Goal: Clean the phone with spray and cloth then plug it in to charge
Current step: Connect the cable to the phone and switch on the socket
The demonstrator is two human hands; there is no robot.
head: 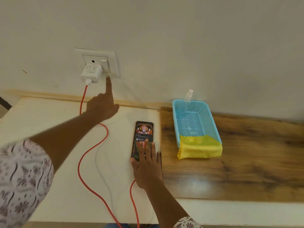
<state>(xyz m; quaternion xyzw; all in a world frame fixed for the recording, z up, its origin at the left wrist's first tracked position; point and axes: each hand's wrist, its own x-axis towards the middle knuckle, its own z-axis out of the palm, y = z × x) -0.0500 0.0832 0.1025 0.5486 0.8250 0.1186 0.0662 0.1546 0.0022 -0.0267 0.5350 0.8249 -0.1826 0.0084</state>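
Note:
The phone (143, 134) lies face up on the white table, its screen lit. My right hand (147, 163) rests flat on the phone's lower half, fingers spread. A red cable (92, 152) loops from the white charger (90, 73) in the wall socket (105, 63) across the table and back under my right hand to the phone's bottom end. My left hand (102, 104) reaches up with the index finger extended, its tip just below the socket's switch. The clear spray bottle (185, 102) stands in the blue basket (212, 122). The yellow cloth (199, 148) hangs over the basket's near end.
The white table top (49, 116) meets a brown wooden surface (255, 162) on the right, where the basket sits. A plain wall (181, 46) stands right behind both. The cable loops cover the table between my arms.

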